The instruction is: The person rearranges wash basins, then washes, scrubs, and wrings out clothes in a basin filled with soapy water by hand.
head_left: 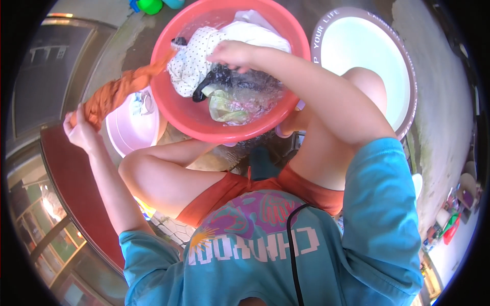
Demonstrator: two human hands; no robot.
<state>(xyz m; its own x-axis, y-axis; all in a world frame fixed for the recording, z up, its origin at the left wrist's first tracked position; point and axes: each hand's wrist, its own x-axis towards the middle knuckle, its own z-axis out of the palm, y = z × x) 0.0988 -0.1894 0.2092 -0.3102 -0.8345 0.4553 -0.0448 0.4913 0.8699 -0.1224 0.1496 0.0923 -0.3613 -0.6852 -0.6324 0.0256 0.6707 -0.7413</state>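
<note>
Left hand: fingers clamped around one end of the twisted orange cloth, out at eight o'clock from the red basin.
Right hand: above the basin's middle, fingers curled close together; whether they grip anything, I cannot tell.
Orange cloth: wrung into a rope, stretching from the left hand to the basin's nine o'clock rim, its far end blurred over the inside.
Polka-dot cloth: white with dark dots, bunched at nine o'clock inside the basin.
White cloth: heaped at one o'clock, beyond the right hand.
Black cloth: wet, just below the right hand, near the basin's centre.
Pale green cloth: at six o'clock, partly under rippling water.
Pink tub: near the red basin at eight o'clock, small pale fabric inside.
White basin: grey-brown rim, at three o'clock, partly behind the right forearm and knee.
Green plastic object: at ten o'clock, cut by the view's edge.
</note>
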